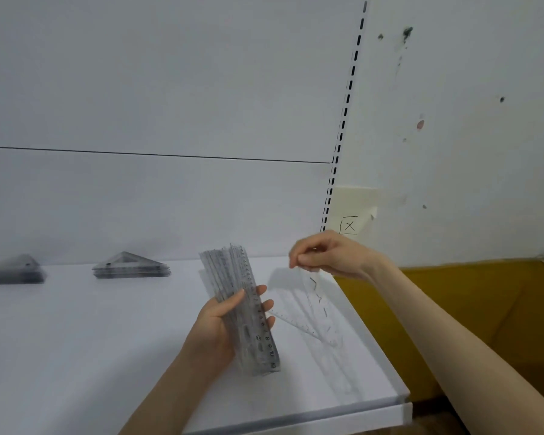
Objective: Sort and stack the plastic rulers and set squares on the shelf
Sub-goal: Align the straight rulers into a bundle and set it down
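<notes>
Within left hand (218,328), ruler bundle (233,274)

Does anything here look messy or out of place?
Yes. The rulers in the left hand are fanned unevenly, and clear pieces lie loose by the shelf's right edge, unlike the tidy stacks behind. The wall is stained.

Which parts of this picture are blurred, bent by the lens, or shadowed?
Head view: the grey stack of plastic set squares at far left is smeared; the middle triangular stack is sharper; the white slotted upright bows from wide-angle distortion; a soft shadow lies on the white shelf beneath the right hand.
</notes>
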`<state>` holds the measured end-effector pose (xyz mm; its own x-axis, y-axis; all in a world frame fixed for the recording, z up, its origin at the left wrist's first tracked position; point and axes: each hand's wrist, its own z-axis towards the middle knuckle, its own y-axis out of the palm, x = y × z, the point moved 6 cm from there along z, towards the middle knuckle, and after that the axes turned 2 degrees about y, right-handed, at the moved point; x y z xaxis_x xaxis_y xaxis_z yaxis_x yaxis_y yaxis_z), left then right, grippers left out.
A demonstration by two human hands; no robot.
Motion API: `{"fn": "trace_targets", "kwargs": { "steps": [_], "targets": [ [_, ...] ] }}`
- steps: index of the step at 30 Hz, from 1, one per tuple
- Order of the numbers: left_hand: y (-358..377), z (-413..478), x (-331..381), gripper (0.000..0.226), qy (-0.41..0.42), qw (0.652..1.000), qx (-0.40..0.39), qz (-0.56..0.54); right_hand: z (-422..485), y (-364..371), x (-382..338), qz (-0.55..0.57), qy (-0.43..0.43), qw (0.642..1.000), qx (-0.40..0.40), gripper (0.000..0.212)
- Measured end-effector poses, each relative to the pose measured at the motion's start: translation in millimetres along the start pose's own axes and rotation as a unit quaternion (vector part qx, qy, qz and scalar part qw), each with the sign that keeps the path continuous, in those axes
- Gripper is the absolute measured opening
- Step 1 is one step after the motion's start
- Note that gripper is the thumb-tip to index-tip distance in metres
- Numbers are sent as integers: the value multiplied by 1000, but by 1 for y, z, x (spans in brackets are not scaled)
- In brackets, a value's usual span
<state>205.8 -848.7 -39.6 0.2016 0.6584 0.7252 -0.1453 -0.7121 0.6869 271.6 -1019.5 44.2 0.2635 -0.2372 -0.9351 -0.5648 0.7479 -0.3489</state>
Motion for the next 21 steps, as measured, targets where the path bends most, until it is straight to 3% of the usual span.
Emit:
{"fn": "trace_targets", "kwargs": {
  "steps": [4,8,13,21],
  "targets": [
    [4,-2,-1,46,-10,1000,-16,21,40,18,-27,21,-41,999,-3,18],
    [7,-5,0,41,-15,999,-27,19,72,26,-24,38,-48,996,67,15],
    [5,-3,3,50,-5,1000,-27,-9,86,33,0,42,-52,986,153,15],
    [1,0,1,39,-26,999,9,-45,84,41,12,-13,-84,975,205,14]
  ]
}}
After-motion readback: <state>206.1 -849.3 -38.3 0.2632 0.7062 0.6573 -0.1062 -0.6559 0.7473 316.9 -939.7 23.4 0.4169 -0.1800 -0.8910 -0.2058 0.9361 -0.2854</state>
